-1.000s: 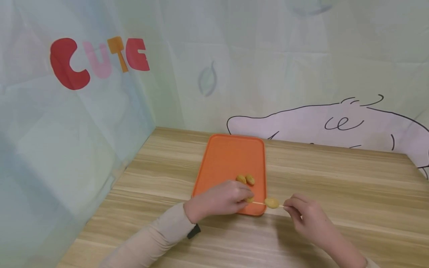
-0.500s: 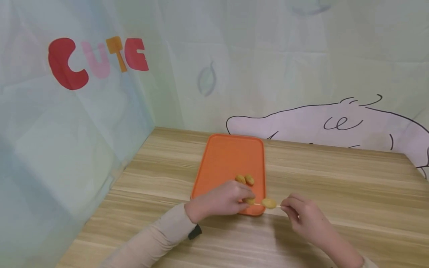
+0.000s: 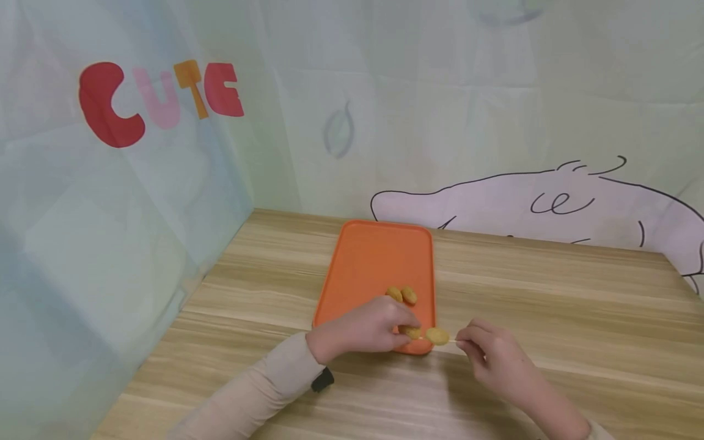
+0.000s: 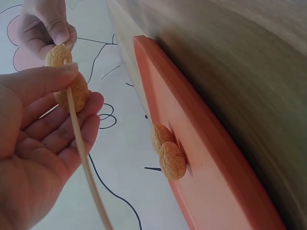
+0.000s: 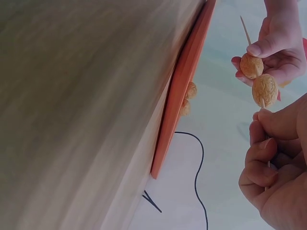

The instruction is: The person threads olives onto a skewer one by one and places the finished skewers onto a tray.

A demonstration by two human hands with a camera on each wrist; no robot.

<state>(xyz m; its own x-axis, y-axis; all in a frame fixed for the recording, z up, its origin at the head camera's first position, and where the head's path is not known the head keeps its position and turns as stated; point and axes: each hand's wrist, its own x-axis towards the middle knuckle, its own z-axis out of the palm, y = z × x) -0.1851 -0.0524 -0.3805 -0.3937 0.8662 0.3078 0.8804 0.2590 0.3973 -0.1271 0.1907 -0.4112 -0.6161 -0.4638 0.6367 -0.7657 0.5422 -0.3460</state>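
A thin wooden skewer (image 4: 85,155) runs through two wrinkled golden balls that look like small potatoes. My left hand (image 3: 367,327) pinches one skewered ball (image 5: 251,66) between thumb and fingers, over the near right end of the orange tray (image 3: 379,260). The skewer's pointed end sticks out past that thumb in the right wrist view. Close beside it on the stick is the second ball (image 3: 437,336). Just right of this ball, my right hand (image 3: 497,362) grips the skewer, its fingers curled round the stick. Two loose balls (image 4: 172,160) lie together on the tray.
The tray lies on a wood-grain table (image 3: 550,293). Printed cloth walls (image 3: 440,110) stand behind and to the left of the table. A black piece (image 3: 322,380) shows under the left sleeve's cuff.
My right hand has moved left with the skewer and its ball. The bare stretch of stick between the two balls has shrunk to a narrow gap. The left hand has shifted slightly right.
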